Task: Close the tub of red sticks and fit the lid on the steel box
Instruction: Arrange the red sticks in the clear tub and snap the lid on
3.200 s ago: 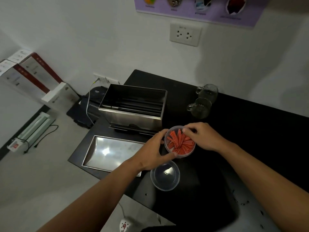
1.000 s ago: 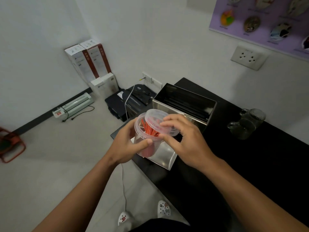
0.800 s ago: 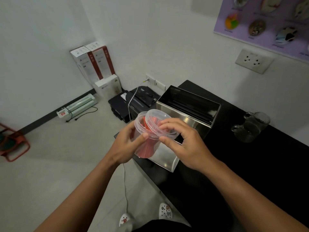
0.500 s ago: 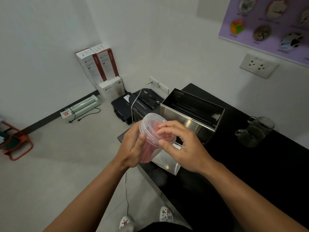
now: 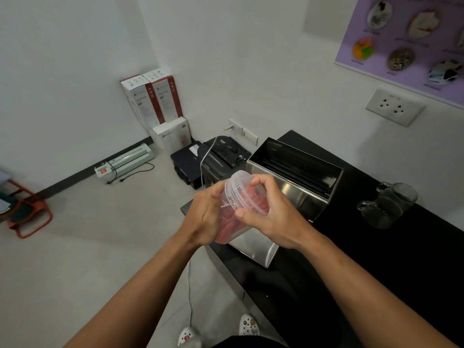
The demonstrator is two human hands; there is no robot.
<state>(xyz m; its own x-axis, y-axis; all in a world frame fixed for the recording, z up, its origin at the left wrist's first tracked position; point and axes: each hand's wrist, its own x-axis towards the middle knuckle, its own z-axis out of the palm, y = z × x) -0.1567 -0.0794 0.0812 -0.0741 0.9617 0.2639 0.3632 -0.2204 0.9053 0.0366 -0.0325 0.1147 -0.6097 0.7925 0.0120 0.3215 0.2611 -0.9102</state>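
White walls back a black counter (image 5: 376, 247); left hand (image 5: 208, 217) grips the clear plastic tub of red sticks (image 5: 229, 222), tilted, right hand (image 5: 273, 217) clamping its clear round lid (image 5: 241, 194); open steel box (image 5: 296, 177) sits just beyond.

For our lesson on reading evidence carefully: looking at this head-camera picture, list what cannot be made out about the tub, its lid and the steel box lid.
- Tub: its base and most of its wall, behind the left hand.
- Clear lid: whether it is sealed all round; the right hand covers part of its rim.
- Steel lid: mostly hidden behind both hands and the tub.
- Steel box: interior contents too dark.
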